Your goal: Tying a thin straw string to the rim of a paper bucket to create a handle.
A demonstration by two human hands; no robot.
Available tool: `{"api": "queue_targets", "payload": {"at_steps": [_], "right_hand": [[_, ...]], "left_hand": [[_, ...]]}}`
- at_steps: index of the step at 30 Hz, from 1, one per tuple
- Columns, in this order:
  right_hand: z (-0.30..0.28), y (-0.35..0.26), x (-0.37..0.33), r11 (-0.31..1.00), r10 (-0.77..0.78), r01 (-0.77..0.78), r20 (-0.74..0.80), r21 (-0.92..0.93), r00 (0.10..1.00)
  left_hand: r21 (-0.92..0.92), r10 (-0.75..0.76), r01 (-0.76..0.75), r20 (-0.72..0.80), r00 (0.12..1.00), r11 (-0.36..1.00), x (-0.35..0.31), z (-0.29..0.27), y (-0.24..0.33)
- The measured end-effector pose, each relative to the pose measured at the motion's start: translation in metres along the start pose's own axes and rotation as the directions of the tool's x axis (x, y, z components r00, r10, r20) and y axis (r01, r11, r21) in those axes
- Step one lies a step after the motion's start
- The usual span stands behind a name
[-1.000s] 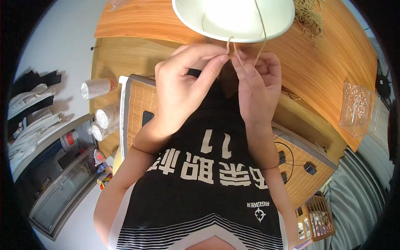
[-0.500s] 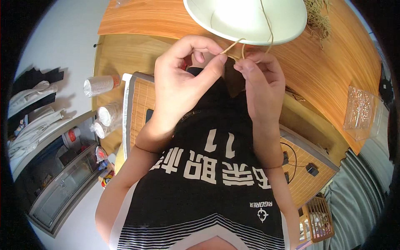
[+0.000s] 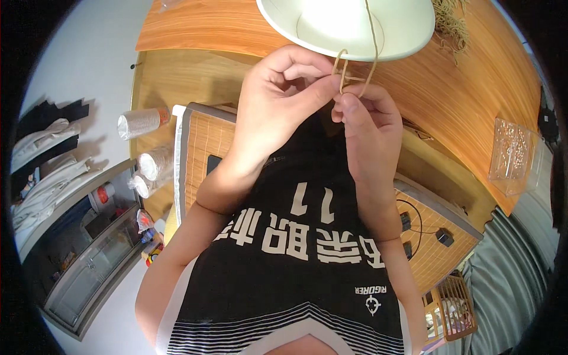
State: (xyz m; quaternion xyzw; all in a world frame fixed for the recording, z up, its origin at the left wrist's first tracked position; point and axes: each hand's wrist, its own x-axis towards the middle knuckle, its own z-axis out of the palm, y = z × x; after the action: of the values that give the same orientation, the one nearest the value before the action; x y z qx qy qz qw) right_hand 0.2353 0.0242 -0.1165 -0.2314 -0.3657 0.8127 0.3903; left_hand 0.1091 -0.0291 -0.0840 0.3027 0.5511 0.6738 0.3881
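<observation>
At the upper centre of the frame, the left hand (image 3: 283,100) pinches a tan cord (image 3: 376,49) between thumb and fingertips and the right hand (image 3: 373,124) pinches it just beside, the 2 grips seemingly set close to keep it looped. The cord runs up across the white bowl (image 3: 408,36) at the top edge; a tangled cord heap (image 3: 451,26) lies upper right, perhaps to stay clear of the fingers.

I observe both hands (image 3: 275,109) pinching a thin, looped tan cord (image 3: 374,41) near a round white bowl (image 3: 284,21).
</observation>
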Motion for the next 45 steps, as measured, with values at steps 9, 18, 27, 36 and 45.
{"api": "queue_targets", "payload": {"at_steps": [9,18,27,36,45], "right_hand": [[0.002,0.003,0.002,1.0,-0.012,0.012,-0.011,0.025,1.0],[-0.008,0.006,0.007,0.996,0.011,-0.008,-0.027,0.088,1.0],[-0.005,0.011,0.007,0.762,-0.57,0.459,-0.136,-0.456,0.81],[-0.011,-0.012,0.014,0.195,-0.668,0.639,0.376,-0.745,0.642],[-0.009,-0.027,0.021,0.039,-0.598,0.721,0.562,-0.692,0.572]], "left_hand": [[-0.209,-0.02,0.045,0.122,0.992,0.977,-0.001,-0.004,0.0],[-0.2,0.039,-0.02,0.09,0.995,0.98,0.0,-0.003,-0.006],[-0.07,0.25,-0.246,0.043,0.967,0.967,-0.002,0.001,-0.011],[-0.007,0.321,-0.321,0.057,0.945,0.947,-0.005,0.001,-0.015],[0.166,0.445,-0.435,-0.026,0.895,0.885,-0.005,0.001,-0.012]]}}
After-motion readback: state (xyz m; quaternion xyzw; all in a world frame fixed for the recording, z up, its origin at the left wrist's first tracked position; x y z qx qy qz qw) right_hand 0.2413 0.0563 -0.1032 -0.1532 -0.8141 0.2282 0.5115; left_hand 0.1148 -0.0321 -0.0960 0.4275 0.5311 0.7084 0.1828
